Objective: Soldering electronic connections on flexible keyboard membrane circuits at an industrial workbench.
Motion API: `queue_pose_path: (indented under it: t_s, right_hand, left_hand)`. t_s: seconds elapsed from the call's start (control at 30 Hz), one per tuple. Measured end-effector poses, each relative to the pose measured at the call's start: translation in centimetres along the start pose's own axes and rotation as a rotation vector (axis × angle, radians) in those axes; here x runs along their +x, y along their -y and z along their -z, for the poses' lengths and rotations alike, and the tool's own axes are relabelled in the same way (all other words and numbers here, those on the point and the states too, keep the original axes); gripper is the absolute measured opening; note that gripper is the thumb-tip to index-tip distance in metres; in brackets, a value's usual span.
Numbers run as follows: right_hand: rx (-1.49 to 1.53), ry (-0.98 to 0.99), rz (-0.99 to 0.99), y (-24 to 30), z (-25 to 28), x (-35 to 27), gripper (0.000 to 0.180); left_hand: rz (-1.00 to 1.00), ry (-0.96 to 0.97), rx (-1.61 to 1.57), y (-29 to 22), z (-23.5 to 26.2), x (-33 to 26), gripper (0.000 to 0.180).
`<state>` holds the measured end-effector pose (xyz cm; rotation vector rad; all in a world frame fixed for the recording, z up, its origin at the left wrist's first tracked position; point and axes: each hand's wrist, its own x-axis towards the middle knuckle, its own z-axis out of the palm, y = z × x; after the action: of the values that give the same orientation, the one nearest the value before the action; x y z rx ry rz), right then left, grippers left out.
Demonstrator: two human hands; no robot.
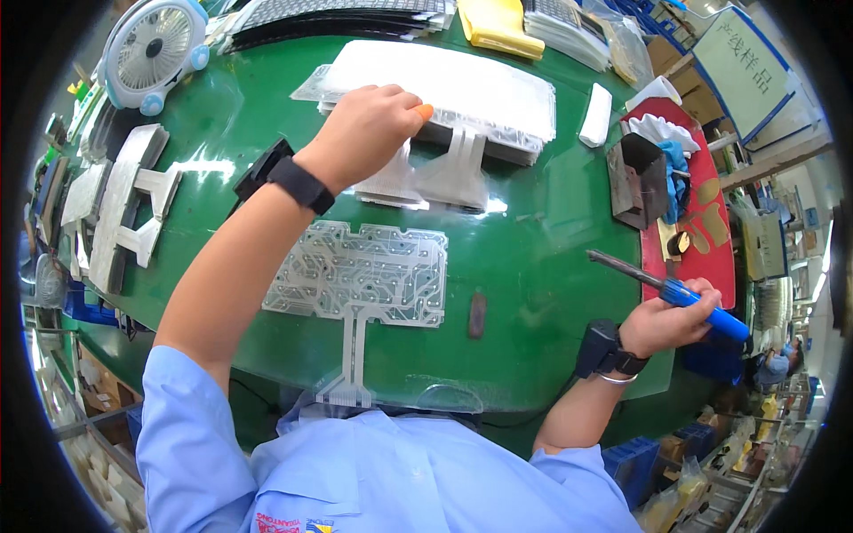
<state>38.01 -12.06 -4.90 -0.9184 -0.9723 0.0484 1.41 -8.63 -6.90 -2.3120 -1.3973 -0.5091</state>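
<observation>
Membrane sheets (462, 98), clear plastic with printed traces and long tails, sit in a stack at the far side of the green desk (533, 266), and the left hand (369, 133) rests on the stack's near edge, its fingers curled down on the top sheet, an orange cot showing on one fingertip; whether the sheet is actually pinched cannot be told. One more circuit sheet (360, 271) lies flat near the desk's front edge, its tail hanging toward the person's blue shirt. The right hand (671, 320) is well apart at the right, its grip pressed together round the blue handle of a soldering-type iron (662, 286), tip pointing up and left over the desk. Judging from this, the thin sheets may cling, so two could lift together, or a tail could crease. The iron's tip could also mark a sheet if it drifts close. A small dark block (477, 315) lies just beside the near sheet.
</observation>
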Motion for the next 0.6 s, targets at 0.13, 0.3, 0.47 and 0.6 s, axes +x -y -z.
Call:
queue_pose_path:
  t_s: [0.13,0.3,0.47,0.6]
  right_hand:
    - [0.249,-0.269,-0.193,1.4,0.5,1.7,0.03]
    - [0.454,-0.055,-0.161,6.2,0.7,1.1,0.034]
    - [0.25,0.336,-0.015,7.5,-2.4,-5.2,0.032]
    - [0.245,0.576,0.068,7.1,-2.4,-7.8,0.033]
  left_hand:
    - [-0.017,-0.072,-0.135,-4.4,3.4,-2.7,0.024]
    - [-0.228,0.178,-0.243,-12.5,5.7,-9.1,0.038]
    - [-0.015,0.358,-0.391,-15.2,6.0,-11.6,0.052]
    - [0.063,0.416,-0.39,-16.2,5.6,-12.4,0.066]
